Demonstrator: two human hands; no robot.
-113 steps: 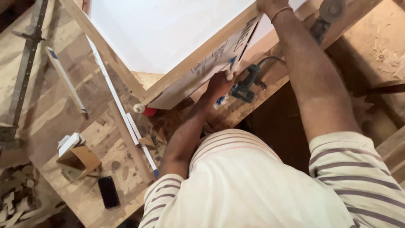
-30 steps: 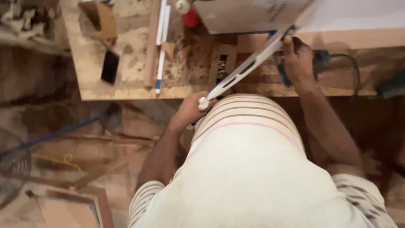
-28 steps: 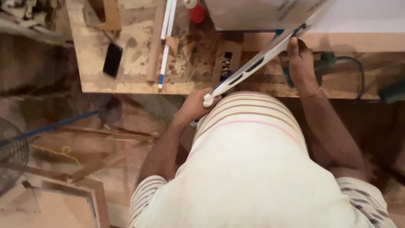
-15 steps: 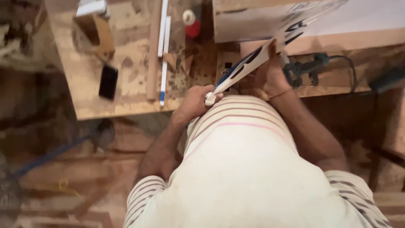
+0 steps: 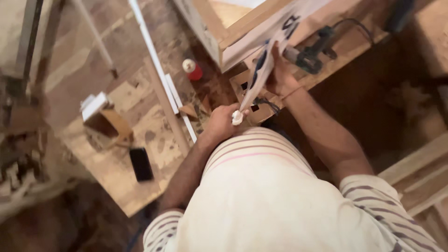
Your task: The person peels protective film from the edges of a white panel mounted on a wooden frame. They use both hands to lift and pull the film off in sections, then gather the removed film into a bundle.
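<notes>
My left hand (image 5: 224,122) grips the lower, knotted end of a long white tube with dark print (image 5: 261,70). My right hand (image 5: 279,74) holds the same tube around its middle. The tube slants up to the right, and its upper part lies against the edge of a wooden-framed white panel (image 5: 242,39) on the workbench (image 5: 154,126). My striped shirt fills the lower part of the view and hides what is beneath it.
A red-capped small bottle (image 5: 192,70), long white strips (image 5: 161,77), a black phone (image 5: 141,164) and a small open box (image 5: 108,122) lie on the bench. A black power tool with cable (image 5: 313,45) sits beyond my right hand. Wooden boards (image 5: 420,172) lean at right.
The view has swung and tilted, so the bench now runs diagonally. Both hands stay on the tube, which has risen closer to the panel's edge.
</notes>
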